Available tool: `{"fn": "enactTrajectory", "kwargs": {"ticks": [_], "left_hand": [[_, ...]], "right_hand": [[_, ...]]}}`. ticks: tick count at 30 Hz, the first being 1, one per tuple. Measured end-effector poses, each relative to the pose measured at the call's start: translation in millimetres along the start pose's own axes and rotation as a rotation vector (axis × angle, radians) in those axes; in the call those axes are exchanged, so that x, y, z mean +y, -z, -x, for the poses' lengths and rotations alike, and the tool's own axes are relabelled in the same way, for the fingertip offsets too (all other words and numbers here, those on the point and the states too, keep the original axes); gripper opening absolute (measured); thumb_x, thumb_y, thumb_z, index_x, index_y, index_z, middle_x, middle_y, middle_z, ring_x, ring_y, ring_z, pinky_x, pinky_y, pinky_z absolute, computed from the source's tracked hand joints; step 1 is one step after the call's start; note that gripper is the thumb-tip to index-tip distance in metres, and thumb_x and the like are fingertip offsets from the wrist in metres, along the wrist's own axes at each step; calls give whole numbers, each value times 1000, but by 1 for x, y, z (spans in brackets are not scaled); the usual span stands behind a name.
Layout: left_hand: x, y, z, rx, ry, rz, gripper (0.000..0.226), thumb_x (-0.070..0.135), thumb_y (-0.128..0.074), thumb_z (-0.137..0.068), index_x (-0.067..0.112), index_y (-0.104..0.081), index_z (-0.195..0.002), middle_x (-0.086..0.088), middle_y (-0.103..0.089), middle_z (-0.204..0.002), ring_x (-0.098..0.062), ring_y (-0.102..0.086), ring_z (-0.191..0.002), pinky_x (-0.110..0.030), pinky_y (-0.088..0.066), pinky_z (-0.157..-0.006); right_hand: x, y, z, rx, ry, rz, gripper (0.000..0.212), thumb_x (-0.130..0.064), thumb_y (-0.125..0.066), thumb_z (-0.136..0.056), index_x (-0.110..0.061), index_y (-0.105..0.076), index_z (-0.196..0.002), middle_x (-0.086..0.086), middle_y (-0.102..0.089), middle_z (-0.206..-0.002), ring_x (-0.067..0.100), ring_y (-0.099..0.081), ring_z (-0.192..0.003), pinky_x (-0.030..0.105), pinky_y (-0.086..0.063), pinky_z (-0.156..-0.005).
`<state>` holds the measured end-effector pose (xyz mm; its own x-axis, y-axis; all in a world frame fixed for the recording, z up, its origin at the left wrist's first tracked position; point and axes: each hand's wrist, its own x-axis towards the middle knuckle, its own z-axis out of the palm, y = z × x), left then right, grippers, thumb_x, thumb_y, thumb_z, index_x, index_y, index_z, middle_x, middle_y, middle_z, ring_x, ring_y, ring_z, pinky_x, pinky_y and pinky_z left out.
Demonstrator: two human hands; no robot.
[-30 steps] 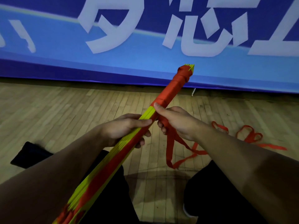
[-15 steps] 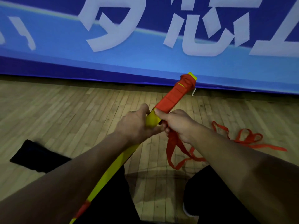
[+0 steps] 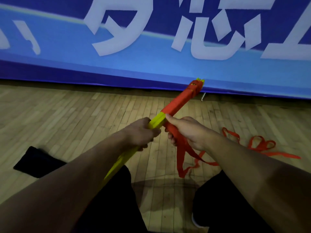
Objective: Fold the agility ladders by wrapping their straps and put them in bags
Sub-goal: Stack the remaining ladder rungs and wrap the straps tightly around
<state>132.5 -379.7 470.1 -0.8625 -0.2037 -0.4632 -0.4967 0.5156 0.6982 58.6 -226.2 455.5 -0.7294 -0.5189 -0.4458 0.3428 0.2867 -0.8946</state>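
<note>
1. Head view: a person sits on a wooden floor (image 3: 70, 115), dark-clothed legs at the bottom of the picture, both bare forearms reaching forward.
2. The bundle of yellow ladder rungs (image 3: 156, 122) is held slanted above the floor between the knees, its far end pointing up and right toward the banner (image 3: 151, 71).
3. The left hand (image 3: 141, 133) has its fingers curled round the yellow part of the bundle, gripping it.
4. The right hand (image 3: 190, 132) sits just beside the left, thumb pressed on the bundle, fingers closed round the red strap (image 3: 178, 105) where it leaves the rungs.
5. The strap is wound tightly round the far part of the bundle, nearly to its tip; yellow rung ends show beyond the wrap.
6. The loose strap hangs below the right hand and trails in loops across the floor to the right.
7. A flat black bag (image 3: 36, 163) lies on the floor at the left, apart from the bundle.
8. The blue banner carries large white characters, cut off by the top edge, so they cannot be read fully.
</note>
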Motion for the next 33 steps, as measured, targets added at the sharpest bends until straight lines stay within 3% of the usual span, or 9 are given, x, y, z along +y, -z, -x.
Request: {"fn": "enactTrajectory", "kwargs": {"ticks": [2, 5, 9, 13, 18, 20, 23, 28, 33], "left_hand": [[4, -12, 0, 144, -19, -312, 40, 42, -53, -98, 16, -44, -128, -2, -56, -91, -13, -55, -75, -24, -42, -58], [-1, -26, -2, 97, -71, -429, 63, 50, -45, -98, 19, -27, -150, -10, -57, -114, -21, -58, -95, -32, -46, -76], [-2, -15, 0, 16, -94, -221, 60, 46, -37, -103, 27, -17, -157, 1, -57, -103, -9, -53, -80, -28, -43, -72], [-9, 6, 3, -61, -148, 114, 48, 51, -53, -95, 31, -47, -139, 6, -60, -114, -13, -60, -98, -30, -49, -76], [-19, 5, 14, -401, -43, 633, 47, 37, -62, -84, 15, -58, -126, -12, -71, -102, -27, -71, -76, -36, -57, -65], [-21, 5, 13, -371, -86, 666, 36, 25, -63, -88, 14, -58, -123, -11, -69, -87, -23, -64, -61, -33, -54, -55], [-13, 8, 7, -173, -80, 309, 25, 23, -62, -96, 18, -55, -120, -9, -65, -91, -20, -64, -66, -32, -53, -57], [2, -17, 3, 260, -70, -503, 50, 46, -62, -92, 16, -46, -129, -1, -53, -98, -13, -56, -81, -24, -43, -62], [5, -11, 5, 110, -153, -372, 56, 63, -49, -92, 20, -46, -128, -5, -52, -118, -20, -57, -99, -36, -48, -80]], "right_hand": [[-3, -4, 2, -5, -28, -20, 57, -61, -58, -92, -6, -69, -99, 4, -63, -64, 13, -59, -52, 26, -51, -52], [1, -7, 0, 77, -23, 76, 49, -60, -61, -91, -12, -70, -94, 1, -60, -62, 11, -56, -50, 26, -50, -52], [7, -4, -4, 133, -21, 29, 31, -39, -65, -95, -9, -70, -96, -1, -58, -58, 10, -53, -46, 26, -48, -48], [6, -2, -3, 79, 14, -96, 28, -30, -62, -98, -3, -69, -102, -1, -54, -57, 10, -49, -45, 26, -46, -49], [2, 1, 2, -124, 111, -250, 26, -27, -55, -102, -6, -65, -89, 2, -55, -64, 13, -51, -50, 27, -47, -55], [-3, 2, 3, -86, 111, -120, 30, -29, -56, -102, -4, -66, -91, 4, -57, -64, 14, -54, -50, 27, -48, -52], [-9, 0, 5, -30, 16, 37, 44, -41, -49, -104, 0, -66, -102, 8, -63, -63, 17, -61, -52, 30, -51, -54], [-7, -7, 4, 13, -24, -19, 59, -65, -47, -95, -9, -68, -98, 3, -60, -61, 14, -57, -50, 25, -49, -52], [1, -2, -3, 104, 46, -139, 32, -47, -66, -93, -16, -70, -98, 3, -57, -64, 10, -51, -47, 25, -45, -49]]}}
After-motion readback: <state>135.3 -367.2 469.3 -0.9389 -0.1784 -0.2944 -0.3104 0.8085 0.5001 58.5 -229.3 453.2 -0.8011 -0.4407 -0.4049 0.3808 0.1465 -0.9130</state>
